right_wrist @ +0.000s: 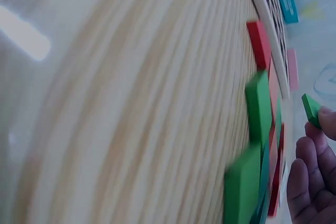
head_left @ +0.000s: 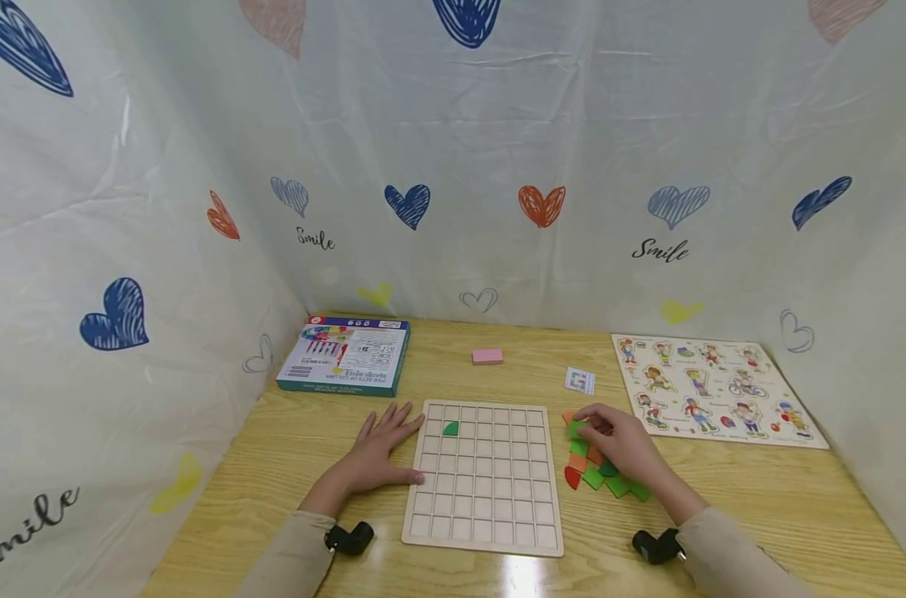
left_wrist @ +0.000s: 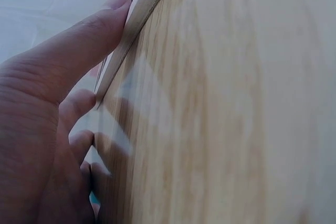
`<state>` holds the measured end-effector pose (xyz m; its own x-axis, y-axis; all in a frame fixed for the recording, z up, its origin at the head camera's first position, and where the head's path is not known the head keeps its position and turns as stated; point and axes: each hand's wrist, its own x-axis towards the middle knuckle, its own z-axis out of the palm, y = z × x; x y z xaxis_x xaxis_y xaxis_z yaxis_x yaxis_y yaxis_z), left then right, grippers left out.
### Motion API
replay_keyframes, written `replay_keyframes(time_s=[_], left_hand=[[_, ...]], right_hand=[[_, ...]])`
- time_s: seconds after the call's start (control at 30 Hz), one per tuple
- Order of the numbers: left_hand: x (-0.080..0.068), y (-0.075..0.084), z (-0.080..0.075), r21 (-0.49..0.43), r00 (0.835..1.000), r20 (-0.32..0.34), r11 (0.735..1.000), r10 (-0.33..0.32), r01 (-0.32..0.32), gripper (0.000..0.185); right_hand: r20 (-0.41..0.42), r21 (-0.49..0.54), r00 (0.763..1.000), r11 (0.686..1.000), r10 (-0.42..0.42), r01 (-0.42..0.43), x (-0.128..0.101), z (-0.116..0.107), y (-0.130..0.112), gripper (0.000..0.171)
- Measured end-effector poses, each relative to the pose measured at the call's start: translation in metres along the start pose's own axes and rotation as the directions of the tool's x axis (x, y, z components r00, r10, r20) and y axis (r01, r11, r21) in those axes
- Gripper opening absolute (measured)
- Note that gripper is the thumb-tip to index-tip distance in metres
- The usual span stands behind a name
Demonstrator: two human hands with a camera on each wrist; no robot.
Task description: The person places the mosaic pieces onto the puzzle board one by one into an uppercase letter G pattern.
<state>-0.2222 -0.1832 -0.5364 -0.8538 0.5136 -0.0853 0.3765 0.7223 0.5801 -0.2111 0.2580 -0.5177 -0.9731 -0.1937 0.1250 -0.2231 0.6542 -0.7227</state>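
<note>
Around the grid board, a picture puzzle lies beyond its right side, a box beyond its left. The left hand, fingers spread, touches its left edge, gripping nothing; right of it, over coloured tiles, the right hand pinches a thin green piece.

We stretch both arms forward, with beige sleeves that end near the wrists. Our left hand lies with its back upward, the fingers spread apart and the thumb extended toward the right. Our right hand points inward; its thumb and index finger make a pinch, while the other fingers bend loosely.
</note>
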Motion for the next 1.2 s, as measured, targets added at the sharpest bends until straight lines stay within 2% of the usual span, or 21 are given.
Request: replay_keyframes(time_s=[0.27,0.5,0.93,1.2], left_hand=[[0.000,0.000,-0.001,-0.001,1.000,0.006,1.000,-0.007,0.007,0.099],[0.000,0.002,-0.002,-0.010,1.000,0.003,1.000,-0.003,0.003,0.099],[-0.002,0.000,-0.001,-0.010,1.000,-0.004,1.000,0.002,-0.002,0.098],[-0.002,0.000,-0.001,0.000,1.000,-0.016,1.000,0.003,-0.003,0.098]], right_hand=[[0.052,0.074,0.996,0.995,-0.073,0.069,0.020,0.034,-0.026,0.013],[0.098,0.118,0.993,0.992,-0.059,0.048,0.038,0.059,-0.044,0.011],[0.171,0.142,0.981,0.987,-0.095,0.070,0.058,0.094,-0.078,0.008],[0.190,0.113,0.978,0.991,-0.089,0.069,0.064,0.108,-0.088,0.007]])
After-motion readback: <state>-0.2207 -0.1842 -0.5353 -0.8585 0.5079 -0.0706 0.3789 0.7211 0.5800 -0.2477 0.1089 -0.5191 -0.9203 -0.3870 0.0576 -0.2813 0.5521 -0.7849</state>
